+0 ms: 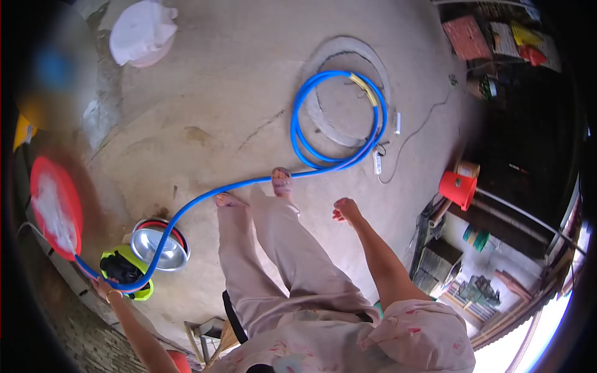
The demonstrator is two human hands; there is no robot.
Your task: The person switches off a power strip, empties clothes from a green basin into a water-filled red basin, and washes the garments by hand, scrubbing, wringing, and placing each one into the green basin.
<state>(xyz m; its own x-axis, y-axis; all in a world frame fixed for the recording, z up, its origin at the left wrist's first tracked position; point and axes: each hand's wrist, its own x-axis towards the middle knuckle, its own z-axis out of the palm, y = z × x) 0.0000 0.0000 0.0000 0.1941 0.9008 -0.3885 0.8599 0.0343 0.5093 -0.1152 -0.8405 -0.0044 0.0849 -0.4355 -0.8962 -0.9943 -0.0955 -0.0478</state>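
Note:
My left hand [107,288] is closed round a thick blue hose [211,192], near the hose's left end. That end points at the red basin [69,214], which has a whitish, watery-looking inside. From my hand the hose curves across the floor, passes by my feet and lies in loose coils farther off, with a yellow band on one loop. Right of my legs, my right hand [346,210] hangs in the air, fingers loosely bent and apart, with nothing visible in it. Near my left hand are a lime-green tub [142,292] with dark contents and a shiny metal basin [152,247].
A white-covered round tub [143,34] stands at the upper left. Beyond my right hand lie a white power strip [377,161] and its cord. A red bucket [458,189] is at the right, near dark shelving. A wooden stool [208,332] is behind my left side.

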